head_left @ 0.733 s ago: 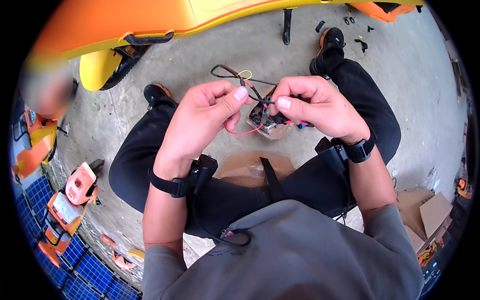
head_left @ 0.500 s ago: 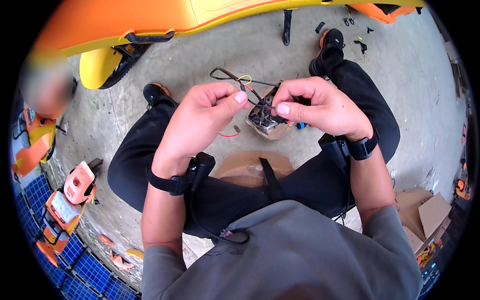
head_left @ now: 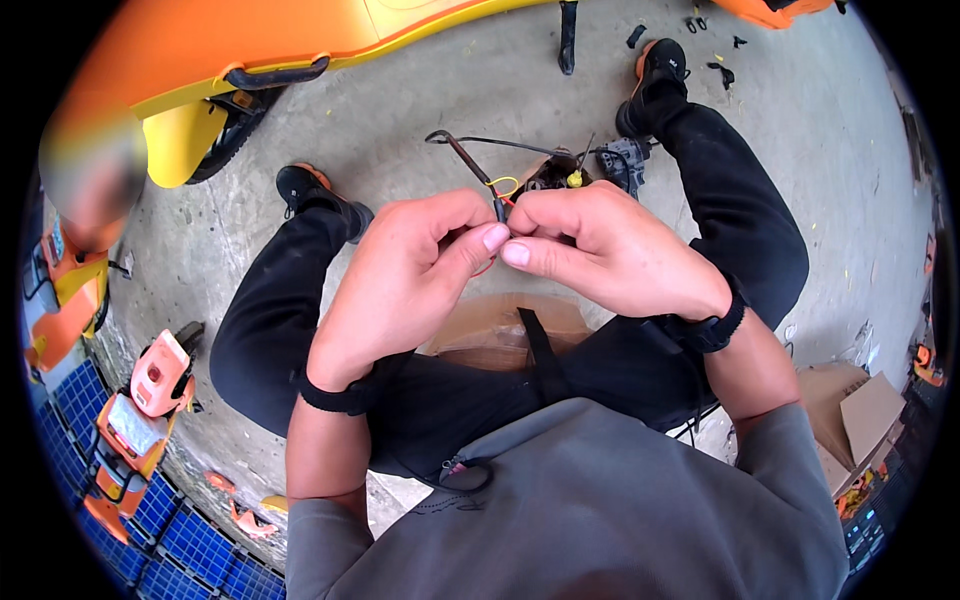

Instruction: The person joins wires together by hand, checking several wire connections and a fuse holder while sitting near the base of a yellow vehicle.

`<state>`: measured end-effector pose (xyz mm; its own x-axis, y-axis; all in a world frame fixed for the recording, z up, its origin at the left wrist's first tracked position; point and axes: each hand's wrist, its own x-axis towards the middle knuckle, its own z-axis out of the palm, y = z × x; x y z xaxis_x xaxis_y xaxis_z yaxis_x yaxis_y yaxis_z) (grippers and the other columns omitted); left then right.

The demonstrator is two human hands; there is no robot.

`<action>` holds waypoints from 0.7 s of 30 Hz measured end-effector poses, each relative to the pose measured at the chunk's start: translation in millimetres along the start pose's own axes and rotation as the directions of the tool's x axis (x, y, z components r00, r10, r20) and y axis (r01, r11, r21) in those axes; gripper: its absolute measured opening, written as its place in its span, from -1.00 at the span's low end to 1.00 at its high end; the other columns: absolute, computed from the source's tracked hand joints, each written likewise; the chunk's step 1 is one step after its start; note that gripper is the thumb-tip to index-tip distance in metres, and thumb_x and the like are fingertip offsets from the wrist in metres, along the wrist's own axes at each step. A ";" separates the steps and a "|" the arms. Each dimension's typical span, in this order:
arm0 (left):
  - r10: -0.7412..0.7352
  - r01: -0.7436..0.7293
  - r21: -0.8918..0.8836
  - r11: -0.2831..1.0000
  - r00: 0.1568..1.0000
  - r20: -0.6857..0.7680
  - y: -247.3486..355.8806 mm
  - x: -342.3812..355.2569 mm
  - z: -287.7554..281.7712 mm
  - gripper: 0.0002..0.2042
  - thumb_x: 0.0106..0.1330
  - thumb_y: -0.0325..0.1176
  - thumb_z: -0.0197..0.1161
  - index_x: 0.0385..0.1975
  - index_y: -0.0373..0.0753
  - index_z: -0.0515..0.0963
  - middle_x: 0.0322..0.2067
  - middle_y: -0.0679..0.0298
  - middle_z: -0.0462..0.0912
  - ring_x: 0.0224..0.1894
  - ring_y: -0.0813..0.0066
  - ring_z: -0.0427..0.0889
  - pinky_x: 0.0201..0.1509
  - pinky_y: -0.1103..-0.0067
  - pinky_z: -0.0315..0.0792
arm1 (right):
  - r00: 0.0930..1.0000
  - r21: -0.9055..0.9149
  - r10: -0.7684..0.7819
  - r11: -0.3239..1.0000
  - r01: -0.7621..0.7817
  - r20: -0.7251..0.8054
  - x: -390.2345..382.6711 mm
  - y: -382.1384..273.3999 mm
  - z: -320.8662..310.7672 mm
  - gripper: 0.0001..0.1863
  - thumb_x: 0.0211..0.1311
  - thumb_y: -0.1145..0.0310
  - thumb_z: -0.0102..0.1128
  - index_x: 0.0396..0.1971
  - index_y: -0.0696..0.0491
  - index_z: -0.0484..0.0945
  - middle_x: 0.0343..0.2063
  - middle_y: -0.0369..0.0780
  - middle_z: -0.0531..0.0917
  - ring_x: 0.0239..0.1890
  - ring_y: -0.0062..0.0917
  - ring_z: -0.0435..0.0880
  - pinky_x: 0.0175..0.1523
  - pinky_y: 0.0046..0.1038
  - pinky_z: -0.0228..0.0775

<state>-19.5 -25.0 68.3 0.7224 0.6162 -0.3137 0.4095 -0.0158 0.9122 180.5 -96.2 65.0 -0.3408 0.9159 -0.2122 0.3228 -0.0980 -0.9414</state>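
Free floor (head_left: 375,140) left of the cable (head_left: 466,158), grey part (head_left: 624,165) beyond right hand (head_left: 622,243)

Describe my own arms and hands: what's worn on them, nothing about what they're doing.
Both the left hand and the right hand are bare, with no gloves or rings showing. A black strap circles each wrist: left strap, right strap. Short grey sleeves, left and right, leave the forearms uncovered. No markings can be made out on the sleeves.
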 end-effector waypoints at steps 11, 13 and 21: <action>0.324 -0.257 -0.239 0.936 0.895 0.306 0.8 -7.8 -23.0 -0.84 0.26 -0.38 0.26 -0.50 -0.33 0.56 -0.60 0.24 0.58 -0.60 0.40 0.54 -0.51 0.55 0.34 | 0.935 0.285 -0.200 0.952 0.114 0.294 -8.3 2.5 -20.4 -0.78 0.38 0.27 0.10 -0.36 0.11 0.53 -0.67 -0.24 0.44 -0.62 -0.51 0.34 -0.47 -0.45 0.20; 0.317 -0.224 -0.273 0.936 0.874 0.369 2.3 -6.9 -26.5 -0.82 0.26 -0.36 0.28 -0.49 -0.35 0.57 -0.60 0.21 0.60 -0.59 0.36 0.58 -0.51 0.54 0.36 | 0.927 0.287 -0.247 0.944 0.164 0.282 -8.3 6.2 -18.4 -0.78 0.38 0.26 0.11 -0.37 0.10 0.54 -0.71 -0.25 0.40 -0.66 -0.47 0.29 -0.51 -0.44 0.16; 0.363 -0.210 -0.350 0.913 0.812 0.457 -1.8 -4.9 -30.3 -0.79 0.26 -0.35 0.29 -0.49 -0.39 0.58 -0.55 0.15 0.65 -0.56 0.30 0.63 -0.47 0.51 0.43 | 0.910 0.290 -0.272 0.940 0.181 0.313 -10.9 6.4 -24.9 -0.78 0.38 0.26 0.11 -0.38 0.09 0.56 -0.71 -0.26 0.42 -0.67 -0.46 0.33 -0.52 -0.44 0.17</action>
<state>-40.6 -4.1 76.2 0.9898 0.1353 -0.0446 0.0266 0.1316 0.9909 208.3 -97.2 67.8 -0.6740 0.7384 -0.0192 -0.0143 -0.0391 -0.9991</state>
